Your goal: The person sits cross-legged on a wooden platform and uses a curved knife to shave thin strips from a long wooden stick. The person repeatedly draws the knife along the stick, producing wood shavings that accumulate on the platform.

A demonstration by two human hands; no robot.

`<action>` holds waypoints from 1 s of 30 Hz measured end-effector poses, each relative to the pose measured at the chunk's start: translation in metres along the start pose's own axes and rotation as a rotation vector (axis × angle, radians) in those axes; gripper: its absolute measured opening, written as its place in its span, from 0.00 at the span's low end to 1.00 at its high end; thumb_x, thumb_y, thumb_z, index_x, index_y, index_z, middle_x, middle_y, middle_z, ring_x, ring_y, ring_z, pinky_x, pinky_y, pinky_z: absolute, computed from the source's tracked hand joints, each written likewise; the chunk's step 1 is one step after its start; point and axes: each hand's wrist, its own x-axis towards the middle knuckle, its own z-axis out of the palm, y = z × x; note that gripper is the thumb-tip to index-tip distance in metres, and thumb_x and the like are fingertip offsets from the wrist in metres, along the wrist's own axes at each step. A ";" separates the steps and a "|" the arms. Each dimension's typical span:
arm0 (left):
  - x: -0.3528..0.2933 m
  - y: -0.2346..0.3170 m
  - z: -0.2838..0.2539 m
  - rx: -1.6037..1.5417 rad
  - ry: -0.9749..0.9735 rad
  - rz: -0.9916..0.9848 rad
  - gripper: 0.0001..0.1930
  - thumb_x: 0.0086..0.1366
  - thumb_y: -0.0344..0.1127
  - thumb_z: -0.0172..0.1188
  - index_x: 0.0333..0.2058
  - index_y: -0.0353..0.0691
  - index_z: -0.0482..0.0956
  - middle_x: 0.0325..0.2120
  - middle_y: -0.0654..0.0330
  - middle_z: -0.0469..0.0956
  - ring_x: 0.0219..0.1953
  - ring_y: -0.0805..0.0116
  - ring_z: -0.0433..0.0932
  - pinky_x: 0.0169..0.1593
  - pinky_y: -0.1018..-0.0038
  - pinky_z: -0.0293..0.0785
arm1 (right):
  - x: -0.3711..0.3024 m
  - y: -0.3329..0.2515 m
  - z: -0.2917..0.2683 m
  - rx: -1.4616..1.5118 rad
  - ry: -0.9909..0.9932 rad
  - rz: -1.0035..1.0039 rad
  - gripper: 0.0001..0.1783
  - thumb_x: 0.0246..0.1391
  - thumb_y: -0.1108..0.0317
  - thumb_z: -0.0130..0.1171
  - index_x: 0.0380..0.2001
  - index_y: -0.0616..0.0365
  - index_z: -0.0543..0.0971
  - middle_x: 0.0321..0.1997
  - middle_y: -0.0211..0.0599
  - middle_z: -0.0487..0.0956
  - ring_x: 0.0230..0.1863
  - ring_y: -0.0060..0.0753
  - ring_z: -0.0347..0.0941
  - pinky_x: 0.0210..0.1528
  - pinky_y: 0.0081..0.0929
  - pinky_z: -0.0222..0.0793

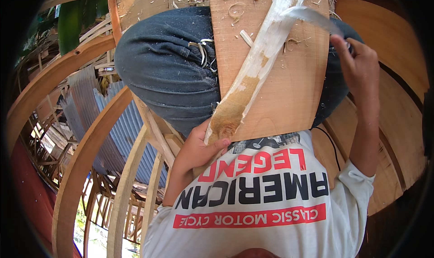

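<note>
A long piece of pale wood [260, 66], partly stripped of its brown skin, lies slantwise over a flat wooden board [296, 86]. My left hand [199, 145] is closed around its near end, the thumb on top close to my shirt. On the right, my right hand [361, 68] grips a knife, its handle hidden in my fist. The slightly blurred, curved knife blade [316, 19] reaches left, and its tip lies over the upper part of the pale wood.
My legs in dark jeans [167, 68] flank the board. Curled wood shavings [235, 13] are scattered over the board and the planks beyond. To the left are curved wooden ribs [83, 163] with gaps between them, and corrugated metal sheets [131, 131] below. Curved planking [384, 136] rises at right.
</note>
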 end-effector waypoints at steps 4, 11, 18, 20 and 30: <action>-0.003 0.004 -0.003 0.029 -0.014 0.005 0.28 0.61 0.33 0.64 0.57 0.30 0.66 0.47 0.56 0.77 0.48 0.72 0.73 0.53 0.75 0.68 | -0.013 -0.023 0.017 -0.132 -0.056 -0.097 0.43 0.47 0.25 0.51 0.14 0.62 0.79 0.08 0.39 0.71 0.11 0.35 0.71 0.18 0.29 0.66; 0.001 0.004 0.010 0.037 0.047 0.128 0.28 0.61 0.32 0.63 0.58 0.30 0.66 0.48 0.56 0.76 0.49 0.74 0.71 0.54 0.75 0.67 | 0.023 -0.006 0.034 -0.162 0.073 -0.150 0.44 0.45 0.23 0.50 0.20 0.62 0.80 0.13 0.42 0.74 0.17 0.34 0.74 0.22 0.32 0.69; -0.002 -0.007 0.002 -0.018 -0.035 0.083 0.27 0.62 0.34 0.63 0.57 0.30 0.66 0.38 0.62 0.77 0.32 0.81 0.73 0.37 0.81 0.71 | 0.086 0.103 -0.011 -0.070 0.024 0.174 0.46 0.52 0.26 0.45 0.25 0.69 0.79 0.14 0.48 0.69 0.18 0.43 0.65 0.28 0.39 0.63; 0.001 -0.005 0.000 -0.062 -0.065 0.062 0.25 0.62 0.34 0.63 0.55 0.31 0.67 0.35 0.63 0.77 0.30 0.82 0.73 0.35 0.82 0.71 | 0.061 0.085 -0.007 -0.043 0.032 0.254 0.46 0.52 0.26 0.45 0.14 0.67 0.75 0.15 0.52 0.71 0.20 0.48 0.70 0.29 0.42 0.66; -0.003 0.000 0.002 0.070 -0.044 0.127 0.22 0.63 0.36 0.62 0.52 0.32 0.69 0.30 0.66 0.75 0.28 0.81 0.72 0.34 0.81 0.70 | 0.036 0.009 0.011 -0.057 0.039 -0.033 0.45 0.48 0.24 0.46 0.15 0.63 0.79 0.17 0.47 0.77 0.24 0.48 0.77 0.28 0.41 0.73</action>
